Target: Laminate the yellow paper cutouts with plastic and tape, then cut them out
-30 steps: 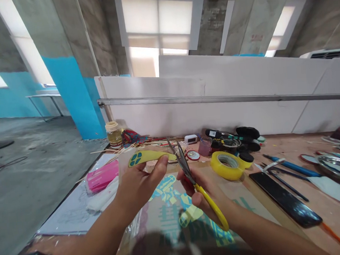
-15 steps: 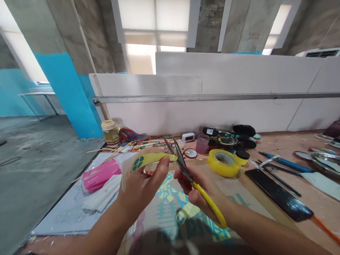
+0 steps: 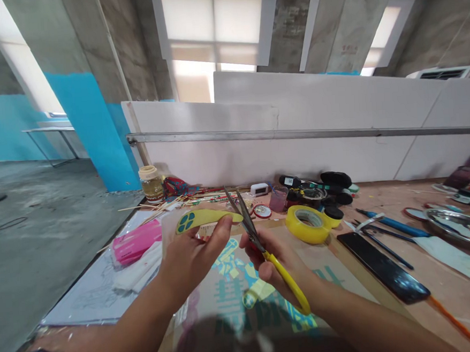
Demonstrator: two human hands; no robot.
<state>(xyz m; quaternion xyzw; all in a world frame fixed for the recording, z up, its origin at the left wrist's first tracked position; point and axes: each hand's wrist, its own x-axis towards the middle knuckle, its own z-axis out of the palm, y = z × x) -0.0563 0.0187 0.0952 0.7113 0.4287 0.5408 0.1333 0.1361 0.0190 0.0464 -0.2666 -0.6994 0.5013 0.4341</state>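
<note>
Between thumb and fingers, my left hand (image 3: 198, 256) pinches a yellow paper cutout (image 3: 200, 218) with a dark teal rounded pattern at its wide end. Its narrow tip points right, at the blades of the scissors. My right hand (image 3: 279, 258) is wrapped round the yellow-handled scissors (image 3: 251, 229), whose blades point up and stand a little apart. Whether the blades touch the paper tip I cannot tell. Below both hands lies a printed sheet (image 3: 269, 313) with teal marks. Several yellow and blue paper pieces (image 3: 229, 265) are scattered on it.
A roll of yellow tape (image 3: 303, 230) stands right of the sheet, near a black phone (image 3: 382, 267) with an orange cable. To the left lie a pink packet (image 3: 137, 242) and white tissue (image 3: 139, 271). A jar (image 3: 151, 184) and thin sticks (image 3: 149, 213) are at the back.
The paper cutout has tilted slightly, its wide end a little lower and further left. Both hands keep their grips, and the scissors are nearly unchanged. The whole view shifts slightly left.
</note>
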